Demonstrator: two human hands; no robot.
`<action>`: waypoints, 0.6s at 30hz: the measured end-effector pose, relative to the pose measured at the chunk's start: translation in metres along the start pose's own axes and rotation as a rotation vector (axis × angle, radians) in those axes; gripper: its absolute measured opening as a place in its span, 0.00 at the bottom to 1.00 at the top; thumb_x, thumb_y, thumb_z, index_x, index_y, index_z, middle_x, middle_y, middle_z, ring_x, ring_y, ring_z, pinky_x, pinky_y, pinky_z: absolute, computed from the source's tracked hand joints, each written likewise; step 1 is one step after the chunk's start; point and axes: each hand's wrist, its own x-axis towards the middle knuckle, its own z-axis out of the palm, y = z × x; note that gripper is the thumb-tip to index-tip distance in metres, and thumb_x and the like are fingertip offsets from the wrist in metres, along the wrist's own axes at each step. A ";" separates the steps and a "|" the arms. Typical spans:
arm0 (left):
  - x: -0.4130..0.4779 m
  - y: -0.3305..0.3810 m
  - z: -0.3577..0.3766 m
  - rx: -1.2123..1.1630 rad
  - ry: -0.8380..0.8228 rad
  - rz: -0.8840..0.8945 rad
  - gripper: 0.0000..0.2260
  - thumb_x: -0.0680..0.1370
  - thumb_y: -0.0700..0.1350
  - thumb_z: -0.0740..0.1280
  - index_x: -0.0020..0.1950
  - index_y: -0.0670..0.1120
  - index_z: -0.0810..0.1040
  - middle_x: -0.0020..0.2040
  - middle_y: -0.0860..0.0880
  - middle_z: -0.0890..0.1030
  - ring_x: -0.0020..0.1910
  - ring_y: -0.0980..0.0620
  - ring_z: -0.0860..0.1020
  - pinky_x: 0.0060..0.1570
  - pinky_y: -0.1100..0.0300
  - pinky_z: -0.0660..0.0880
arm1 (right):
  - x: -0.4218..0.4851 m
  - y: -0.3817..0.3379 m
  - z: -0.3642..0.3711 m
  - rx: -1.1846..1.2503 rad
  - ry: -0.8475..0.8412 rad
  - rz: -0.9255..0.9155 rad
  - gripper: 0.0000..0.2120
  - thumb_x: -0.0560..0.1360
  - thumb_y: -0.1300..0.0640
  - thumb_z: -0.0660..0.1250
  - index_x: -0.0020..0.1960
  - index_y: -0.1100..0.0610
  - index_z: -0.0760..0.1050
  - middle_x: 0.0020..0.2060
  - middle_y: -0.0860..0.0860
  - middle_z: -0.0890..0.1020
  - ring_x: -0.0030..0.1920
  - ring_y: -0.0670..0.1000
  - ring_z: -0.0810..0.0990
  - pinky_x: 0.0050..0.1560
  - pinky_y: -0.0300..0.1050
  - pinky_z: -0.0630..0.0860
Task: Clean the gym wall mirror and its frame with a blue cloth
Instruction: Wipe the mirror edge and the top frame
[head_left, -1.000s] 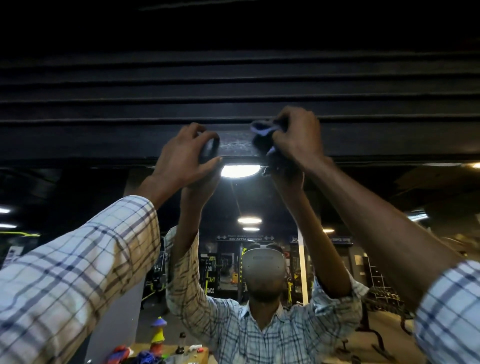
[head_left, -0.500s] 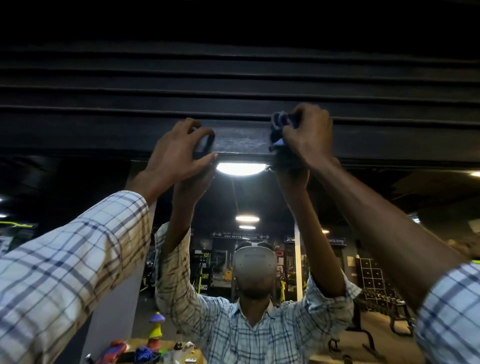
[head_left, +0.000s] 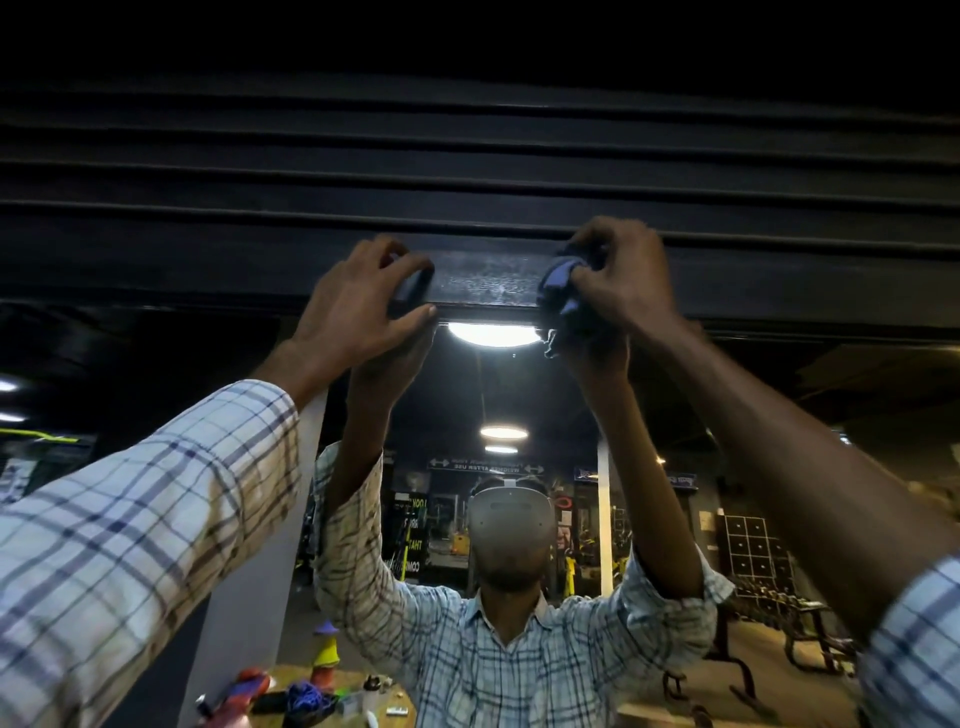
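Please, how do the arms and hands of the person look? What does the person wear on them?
The left hand and right hand are bare, with no gloves, rings or watch visible. The left sleeve is pale checked shirt cloth with blue and brown lines and reaches the wrist. The right sleeve shows the same check but ends higher, leaving the forearm uncovered.

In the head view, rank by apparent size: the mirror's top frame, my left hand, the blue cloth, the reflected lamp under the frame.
1. top frame, spanning the picture.
2. left hand, near the camera.
3. blue cloth and reflected lamp look alike; the right hand hides part of the cloth.
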 end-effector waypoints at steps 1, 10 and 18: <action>-0.001 -0.005 -0.001 0.002 -0.002 0.002 0.29 0.79 0.58 0.69 0.78 0.51 0.68 0.72 0.42 0.69 0.66 0.42 0.71 0.63 0.45 0.74 | 0.004 0.000 -0.002 -0.018 0.060 0.050 0.11 0.70 0.61 0.71 0.51 0.55 0.83 0.44 0.50 0.84 0.47 0.50 0.82 0.44 0.38 0.74; -0.016 -0.046 -0.011 -0.007 0.015 -0.058 0.29 0.79 0.57 0.70 0.78 0.50 0.68 0.72 0.41 0.68 0.67 0.40 0.71 0.65 0.44 0.74 | -0.002 -0.046 0.031 -0.070 0.025 -0.012 0.11 0.75 0.61 0.71 0.57 0.56 0.79 0.51 0.50 0.81 0.49 0.45 0.76 0.43 0.30 0.66; -0.031 -0.095 -0.020 0.018 -0.033 -0.072 0.32 0.79 0.58 0.70 0.80 0.51 0.65 0.75 0.41 0.65 0.70 0.41 0.70 0.66 0.45 0.72 | -0.008 -0.085 0.065 -0.116 0.127 0.013 0.10 0.75 0.62 0.69 0.56 0.58 0.77 0.50 0.51 0.77 0.48 0.51 0.75 0.40 0.30 0.61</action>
